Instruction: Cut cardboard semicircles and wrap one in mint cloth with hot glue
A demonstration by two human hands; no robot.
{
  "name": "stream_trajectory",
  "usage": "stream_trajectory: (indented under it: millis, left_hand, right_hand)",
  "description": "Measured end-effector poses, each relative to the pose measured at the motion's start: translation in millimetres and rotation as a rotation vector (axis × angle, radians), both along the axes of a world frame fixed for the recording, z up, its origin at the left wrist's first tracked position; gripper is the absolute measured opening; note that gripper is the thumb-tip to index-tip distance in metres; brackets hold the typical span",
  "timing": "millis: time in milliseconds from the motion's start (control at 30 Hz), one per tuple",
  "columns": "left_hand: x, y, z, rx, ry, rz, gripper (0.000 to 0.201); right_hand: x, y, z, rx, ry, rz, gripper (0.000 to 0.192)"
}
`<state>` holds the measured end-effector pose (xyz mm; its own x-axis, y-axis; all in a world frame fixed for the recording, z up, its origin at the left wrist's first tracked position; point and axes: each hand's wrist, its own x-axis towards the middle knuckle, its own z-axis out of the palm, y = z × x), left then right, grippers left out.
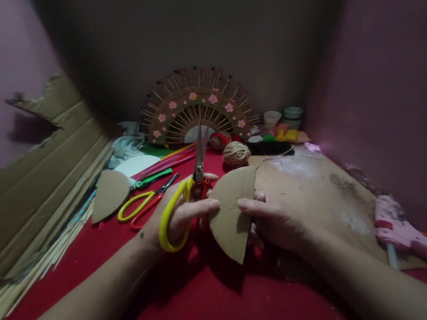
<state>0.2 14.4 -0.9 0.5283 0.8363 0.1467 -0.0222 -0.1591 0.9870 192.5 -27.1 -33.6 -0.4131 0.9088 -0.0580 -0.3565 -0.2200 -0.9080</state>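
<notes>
A half-round cardboard piece (pixel 229 218) is held up between my two hands above the red cloth (pixel 203 310). My left hand (pixel 181 213) pinches its left edge with the thumb on top. Scissors (pixel 199 168) with a yellow and a red handle also hang on that hand, their blades slightly apart and pointing away from me. The yellow loop circles the base of my left thumb. My right hand (pixel 279 219) grips the straight right edge, thumb on the face and fingers behind, mostly hidden.
Second scissors (pixel 144 204), another cardboard piece (pixel 110 193) and thin sticks (pixel 57 248) lie left. A flower-decorated stick fan (pixel 193 104) stands behind a twine ball (pixel 236 154). At right, a pink glue gun (pixel 407 238) rests by a cardboard sheet (pixel 313 188).
</notes>
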Motion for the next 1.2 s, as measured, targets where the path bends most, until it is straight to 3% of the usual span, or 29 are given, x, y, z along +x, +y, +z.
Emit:
stream_trajectory:
  millis: [100,300,533,633,767,1033,1200]
  left_hand:
    - [-2.0,1.0,-0.3,-0.077,0.004,-0.017,0.05]
    - [-2.1,1.3,0.0,-0.072,0.013,-0.009,0.055]
    - [-2.5,3.9,-2.1,-0.065,0.007,-0.082,0.04]
    - [-1.2,4.3,-3.3,-0.168,-0.061,-0.108,0.034]
    - [1.6,3.7,-2.4,-0.307,-0.166,-0.135,0.036]
    - [1.1,1.9,0.7,-0.265,-0.095,-0.102,0.042]
    - [-0.3,1.5,-1.7,-0.351,-0.096,-0.052,0.017]
  right_hand:
    - [0.4,1.0,0.8,0.014,0.039,-0.064,0.04]
    - [-0.1,1.4,2.4,0.023,0.047,-0.09,0.042]
    - [0.5,0.6,4.0,0.042,0.071,-0.082,0.041]
    - [1.3,1.2,4.8,0.067,0.173,-0.039,0.041]
    - [2.9,4.5,5.1,0.06,0.248,-0.094,0.041]
    - [4.2,4.5,4.8,0.073,0.199,-0.092,0.041]
    - [4.3,2.7,9.8,0.102,0.159,-0.069,0.054]
